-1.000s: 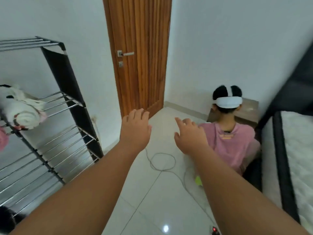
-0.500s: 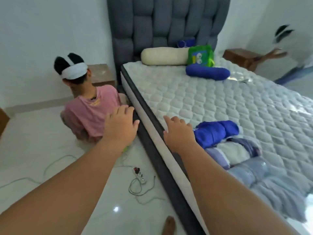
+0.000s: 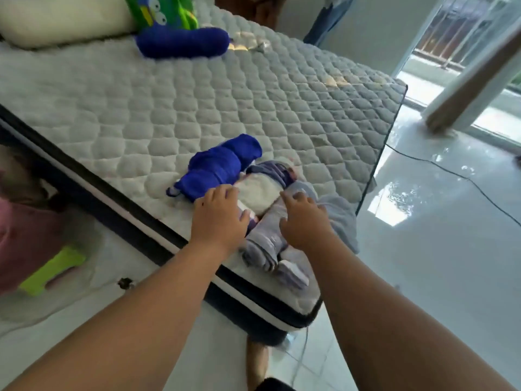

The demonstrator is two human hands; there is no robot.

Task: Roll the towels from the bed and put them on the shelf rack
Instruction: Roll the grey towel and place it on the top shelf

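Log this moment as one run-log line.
phase: reaching | left hand: open, over white towel | right hand: open, on grey towel | blue towel: untouched

Glossy white floor (image 3: 439,249) (sunlit) beside quilted mattress (image 3: 197,108).

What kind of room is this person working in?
Most likely a bedroom in a home. A quilted mattress fills most of the view, with a cream bolster pillow and a blue plush cushion at its far end. A pile of towels lies near its edge on the mattress.
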